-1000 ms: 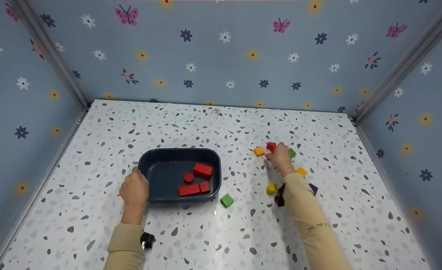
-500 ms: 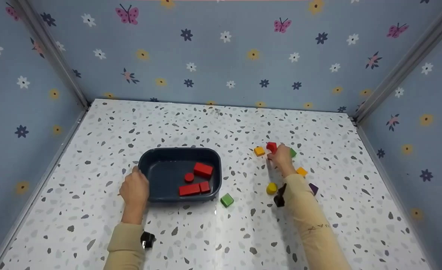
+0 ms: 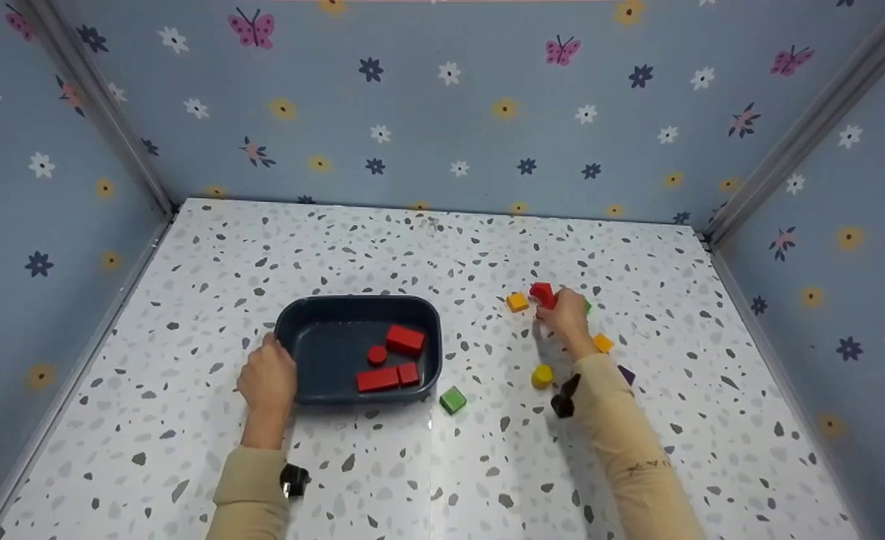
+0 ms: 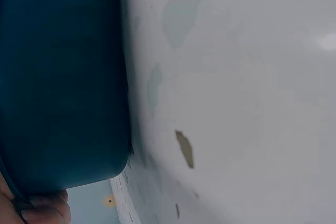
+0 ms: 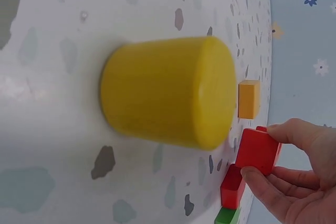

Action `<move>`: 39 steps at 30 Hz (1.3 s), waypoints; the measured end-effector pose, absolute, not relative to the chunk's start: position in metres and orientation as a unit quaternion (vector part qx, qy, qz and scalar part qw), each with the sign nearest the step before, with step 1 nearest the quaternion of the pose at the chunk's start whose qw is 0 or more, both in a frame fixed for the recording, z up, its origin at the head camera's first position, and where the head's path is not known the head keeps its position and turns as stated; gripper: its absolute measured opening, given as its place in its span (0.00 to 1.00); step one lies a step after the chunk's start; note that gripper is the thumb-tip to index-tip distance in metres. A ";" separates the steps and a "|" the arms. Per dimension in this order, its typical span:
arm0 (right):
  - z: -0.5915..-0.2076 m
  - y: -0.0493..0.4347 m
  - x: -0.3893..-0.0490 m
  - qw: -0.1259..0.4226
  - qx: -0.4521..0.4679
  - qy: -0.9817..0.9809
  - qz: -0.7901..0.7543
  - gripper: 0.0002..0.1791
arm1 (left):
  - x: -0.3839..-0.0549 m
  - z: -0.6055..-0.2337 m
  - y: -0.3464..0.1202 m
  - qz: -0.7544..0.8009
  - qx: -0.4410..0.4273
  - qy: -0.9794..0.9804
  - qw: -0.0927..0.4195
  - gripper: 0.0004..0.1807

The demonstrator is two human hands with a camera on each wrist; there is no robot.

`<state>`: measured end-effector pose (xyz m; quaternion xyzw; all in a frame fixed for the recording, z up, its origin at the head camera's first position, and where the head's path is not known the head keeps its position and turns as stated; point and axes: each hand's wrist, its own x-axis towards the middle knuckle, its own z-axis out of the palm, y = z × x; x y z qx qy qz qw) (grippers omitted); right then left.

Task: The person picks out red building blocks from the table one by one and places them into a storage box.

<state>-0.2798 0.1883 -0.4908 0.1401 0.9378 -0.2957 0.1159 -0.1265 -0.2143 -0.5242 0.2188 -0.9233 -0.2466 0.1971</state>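
Note:
My left hand [image 3: 268,375] grips the left rim of a dark blue rectangular tub [image 3: 360,400]; its curled fingers [image 4: 50,208] show at the rim in the left wrist view. Inside the tub's right half lie several red blocks [image 3: 406,340], one of them a small red cylinder [image 3: 376,355]. Off to the right, my right hand [image 3: 568,322] pinches a red block [image 5: 257,150] between thumb and fingers, tilted, seemingly just above the table. Below it in the right wrist view sits another red block [image 5: 232,188], beside a green block [image 5: 227,216].
Around the right hand stand a yellow cylinder [image 3: 541,376], orange blocks [image 3: 517,302] and a purple piece [image 3: 627,374] partly behind the sleeve. A green block [image 3: 453,400] lies near the tub's front right corner. Flower-patterned walls [image 3: 442,105] enclose the speckled table [image 3: 442,247].
My right hand has closed its fingers on the red block and tilted it, shifting it slightly. The left hand and the tub have stayed in place.

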 end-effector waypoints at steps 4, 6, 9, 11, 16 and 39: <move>-0.491 0.187 -0.278 0.110 0.129 0.941 -0.294 0.23 | -0.126 -0.525 -0.215 -0.247 0.221 -0.924 0.193 0.12; -0.490 0.187 -0.276 0.108 0.123 0.941 -0.296 0.23 | -0.125 -0.525 -0.215 -0.248 0.221 -0.923 0.192 0.12; -0.489 0.185 -0.273 0.106 0.115 0.939 -0.306 0.22 | -0.125 -0.525 -0.215 -0.250 0.221 -0.922 0.194 0.13; -0.488 0.184 -0.271 0.102 0.106 0.938 -0.314 0.22 | -0.125 -0.525 -0.215 -0.252 0.222 -0.922 0.194 0.13; -0.488 0.180 -0.264 0.098 0.074 0.936 -0.329 0.23 | -0.125 -0.525 -0.215 -0.253 0.227 -0.922 0.186 0.13; -0.472 0.131 -0.222 -0.013 -0.099 0.926 -0.364 0.18 | -0.125 -0.522 -0.213 -0.250 0.221 -0.923 0.192 0.12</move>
